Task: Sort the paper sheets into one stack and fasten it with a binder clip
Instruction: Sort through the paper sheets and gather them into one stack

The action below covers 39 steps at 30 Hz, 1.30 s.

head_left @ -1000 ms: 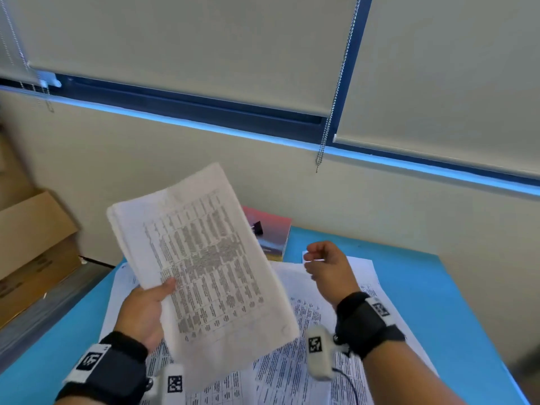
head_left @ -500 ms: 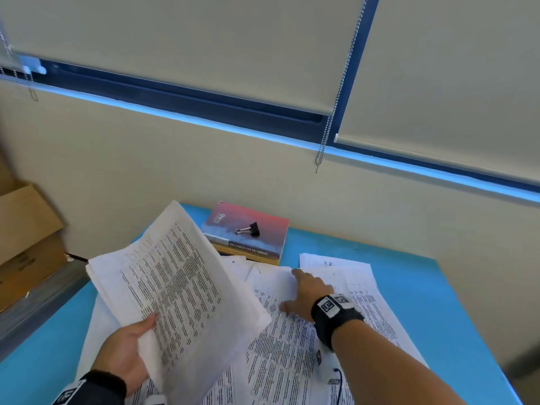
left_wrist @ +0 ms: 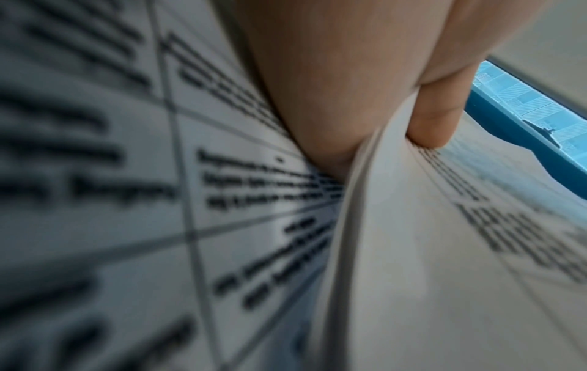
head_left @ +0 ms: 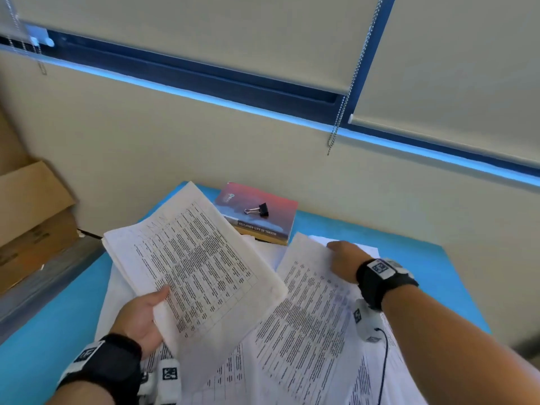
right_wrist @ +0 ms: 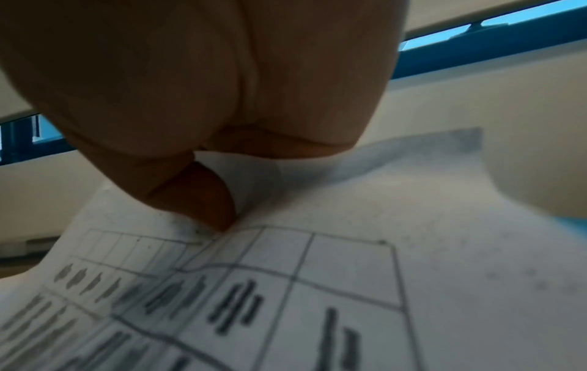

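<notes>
My left hand (head_left: pixel 146 314) holds a thin stack of printed sheets (head_left: pixel 193 261) above the blue table (head_left: pixel 423 273), thumb on top and fingers beneath; the left wrist view shows the thumb (left_wrist: pixel 432 120) pressing the stack (left_wrist: pixel 444 276). My right hand (head_left: pixel 343 260) pinches the far edge of another printed sheet (head_left: pixel 306 311) and lifts it; the right wrist view shows the thumb (right_wrist: pixel 203 195) on that sheet (right_wrist: pixel 349 288). More loose sheets (head_left: pixel 228 372) lie spread on the table. A black binder clip (head_left: pixel 258 210) sits on a red book (head_left: pixel 257 214) at the table's far edge.
A beige wall (head_left: pixel 175 147) with roller blinds and a bead chain (head_left: pixel 339 124) stands behind the table. Cardboard boxes (head_left: pixel 32 217) are at the left, beyond the table edge. Bare blue tabletop shows at the left (head_left: pixel 58 317) and at the far right.
My left hand lowered the held stack and tilted it flatter. My right hand came down onto the spread sheets, then pinched one sheet's far edge and raised it.
</notes>
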{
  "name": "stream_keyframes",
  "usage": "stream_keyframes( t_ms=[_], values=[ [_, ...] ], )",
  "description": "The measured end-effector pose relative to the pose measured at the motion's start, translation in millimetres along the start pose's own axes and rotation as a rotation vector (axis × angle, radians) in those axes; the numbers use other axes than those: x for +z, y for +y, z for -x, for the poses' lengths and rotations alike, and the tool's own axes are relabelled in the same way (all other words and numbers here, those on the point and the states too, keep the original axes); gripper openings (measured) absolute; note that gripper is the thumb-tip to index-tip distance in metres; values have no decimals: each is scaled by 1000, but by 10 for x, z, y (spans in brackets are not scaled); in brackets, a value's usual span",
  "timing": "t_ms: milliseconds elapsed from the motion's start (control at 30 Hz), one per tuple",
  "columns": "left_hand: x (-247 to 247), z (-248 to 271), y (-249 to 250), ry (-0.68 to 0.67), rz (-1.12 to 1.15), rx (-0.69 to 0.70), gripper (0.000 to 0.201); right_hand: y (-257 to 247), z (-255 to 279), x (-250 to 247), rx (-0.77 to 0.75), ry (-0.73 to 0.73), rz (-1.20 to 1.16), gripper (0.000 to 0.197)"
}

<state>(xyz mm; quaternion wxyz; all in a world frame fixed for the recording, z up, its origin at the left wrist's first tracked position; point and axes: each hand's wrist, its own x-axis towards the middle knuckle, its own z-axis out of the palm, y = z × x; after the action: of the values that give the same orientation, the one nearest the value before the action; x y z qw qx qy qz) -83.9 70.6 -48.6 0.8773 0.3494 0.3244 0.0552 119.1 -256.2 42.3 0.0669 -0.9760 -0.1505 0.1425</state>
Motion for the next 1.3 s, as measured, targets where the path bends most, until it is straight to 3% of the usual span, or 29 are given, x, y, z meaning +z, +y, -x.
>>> stream_keyframes(
  t_ms=[167,233,367,500,633,733,833,1067,1300],
  values=[
    [-11,10,-3,19,25,21,26,300,365,-114,63,-106,182,21],
    [-12,12,-11,11,9,25,25,447,504,-52,110,-158,160,11],
    [-21,17,-22,-15,-5,24,31,581,751,164,130,-224,80,13],
    [-38,7,-10,2,12,12,25,526,739,343,72,-163,114,35],
    [-34,22,-28,-29,-30,22,36,387,557,412,63,-44,9,41],
    [-32,45,-20,-38,-18,10,27,290,483,521,82,-98,19,76],
    [-28,44,-9,-42,-9,14,25,269,416,563,89,-109,79,92],
    [-11,64,-34,-110,-19,33,43,245,314,441,102,-200,105,84],
    [-8,89,-33,-126,-27,45,44,241,322,420,68,-133,39,38]
  ],
)
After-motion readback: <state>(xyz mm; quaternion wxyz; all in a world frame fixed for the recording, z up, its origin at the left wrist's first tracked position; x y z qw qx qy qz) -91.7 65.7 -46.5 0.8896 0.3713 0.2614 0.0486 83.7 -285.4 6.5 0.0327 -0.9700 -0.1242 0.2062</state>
